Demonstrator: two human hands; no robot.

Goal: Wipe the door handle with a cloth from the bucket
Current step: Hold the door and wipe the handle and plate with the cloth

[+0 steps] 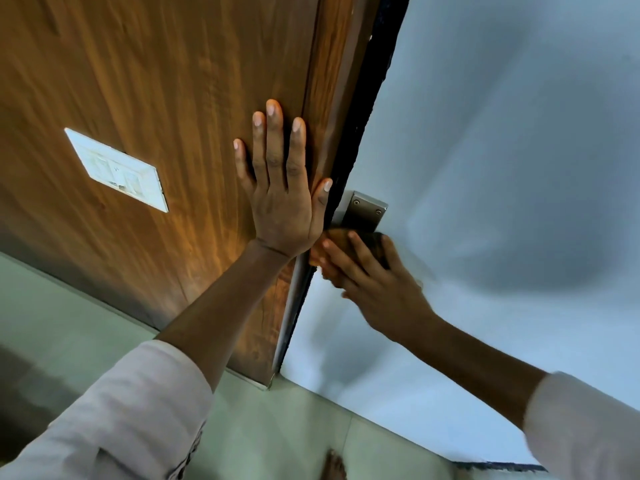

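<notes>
You are pressing your left hand (pixel 282 188) flat against the wooden panel (pixel 156 98), all five fingers stretched out and spread, palm on the wood and holding nothing. Its thumb is lying along the dark edge strip (pixel 360 116) that is running between the wood and the pale blue door (pixel 502 168).

Your right hand (pixel 374 282) is reaching in from the right, fingers curled over a brown cloth (pixel 349 242) and gripping it against the door just below the metal handle plate (pixel 363 211). The cloth is bunched under your fingertips and blurred, so its folds cannot be told. The handle itself is hiding beneath the cloth and hand; only the top of the one plate is showing, with two screws (pixel 356 201) visible in it. That plate is sitting just beside the dark strip, touching distance from your left thumb.

One white switch plate (pixel 116 169) is sitting on the wooden panel, well apart from your left hand. Two pale sleeves are showing, one on each forearm: the left sleeve (pixel 114 417) and the right sleeve (pixel 585 427). One bare foot (pixel 333 467) is showing at the bottom edge on the greenish floor tiles (pixel 277 427).
</notes>
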